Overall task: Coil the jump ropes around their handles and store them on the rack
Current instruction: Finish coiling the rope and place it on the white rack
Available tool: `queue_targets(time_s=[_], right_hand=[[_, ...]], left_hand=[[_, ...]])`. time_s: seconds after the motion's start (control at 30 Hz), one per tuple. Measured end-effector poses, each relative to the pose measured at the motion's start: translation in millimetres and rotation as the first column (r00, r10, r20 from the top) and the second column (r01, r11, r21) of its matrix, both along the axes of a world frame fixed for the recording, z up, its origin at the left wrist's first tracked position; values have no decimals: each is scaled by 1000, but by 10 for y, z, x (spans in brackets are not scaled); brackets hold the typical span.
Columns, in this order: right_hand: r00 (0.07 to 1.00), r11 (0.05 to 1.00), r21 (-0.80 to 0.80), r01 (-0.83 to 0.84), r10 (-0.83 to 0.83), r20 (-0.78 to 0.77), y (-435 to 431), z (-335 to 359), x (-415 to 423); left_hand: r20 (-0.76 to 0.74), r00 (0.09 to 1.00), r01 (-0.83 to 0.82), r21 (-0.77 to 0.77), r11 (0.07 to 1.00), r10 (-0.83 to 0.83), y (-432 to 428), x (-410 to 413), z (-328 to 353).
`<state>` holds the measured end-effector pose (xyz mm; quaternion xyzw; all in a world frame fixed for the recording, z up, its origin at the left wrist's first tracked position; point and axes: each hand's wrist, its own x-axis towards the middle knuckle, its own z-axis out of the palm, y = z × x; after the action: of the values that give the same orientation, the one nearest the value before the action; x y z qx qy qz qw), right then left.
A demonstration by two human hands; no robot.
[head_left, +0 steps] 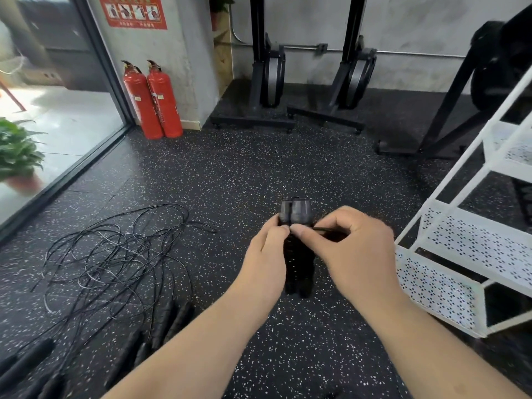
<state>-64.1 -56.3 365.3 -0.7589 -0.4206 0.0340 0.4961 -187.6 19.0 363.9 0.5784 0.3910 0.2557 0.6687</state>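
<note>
Slack is threatening the wrap. The left hand (267,254) is gripping the paired handles (296,213) from their left side, fingers curled round them. The right hand (345,243) is pinching a short run of rope (328,230) between thumb and forefinger, just right of the handles. The bundle is hanging in the air over the floor (244,168), between both hands, near the rack (466,240) but not touching it.

If the pinch is loosening before the end is tucked, I judge the turns are going to spring off, since this thin rope is looking stiff and slick. Whether the end is tucked is hidden by the fingers. A weak left grip is also risking the two handles sliding apart and the turns going loose. Swinging toward the rack too early is risking a snag on its frame. The pile (115,249) of loose ropes is lying well apart on the left, so tangling with it is seeming unlikely.

The handles are lying side by side, their long axis running away from the person. Their caps are pointing up and forward, the other ends back toward the wearer. The rope is running crosswise round that axis, below the caps.
</note>
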Motion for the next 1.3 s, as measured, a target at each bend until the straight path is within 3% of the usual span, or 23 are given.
queue_targets(time_s=[0.1, 0.23, 0.4, 0.63, 0.8, 0.93, 1.1, 1.17, 1.3], right_hand=[[996, 1000, 12, 25, -26, 84, -29, 28, -110], [993, 999, -46, -7, 13, 119, -44, 104, -170], [981, 961, -205, -186, 171, -87, -62, 272, 27], [931, 923, -178, -343, 309, -194, -70, 351, 165], [886, 974, 111, -199, 228, -404, -67, 336, 80], [717, 961, 270, -53, 225, -660, -26, 243, -110], [529, 929, 320, 185, 180, -829, 34, 179, -214], [524, 919, 315, 239, 151, -838, 48, 153, -221], [602, 913, 301, 276, 80, -794, 68, 108, -238]], left_hand=[[49, 998, -35, -137, 990, 42, -69, 38, 1], [50, 997, -57, -147, 987, 65, -50, 18, -35], [79, 996, -18, -148, 989, 30, -64, -12, -27], [159, 987, 23, -318, 948, 30, -66, 19, 8], [291, 957, 126, -339, 932, -24, -28, 46, 28], [337, 941, 110, -323, 940, 5, -31, 58, 20], [308, 951, 99, -191, 977, -36, -31, 65, -79], [257, 964, 109, -131, 985, -72, -38, 61, -91], [202, 973, 113, 7, 994, -112, -54, 51, -121]])
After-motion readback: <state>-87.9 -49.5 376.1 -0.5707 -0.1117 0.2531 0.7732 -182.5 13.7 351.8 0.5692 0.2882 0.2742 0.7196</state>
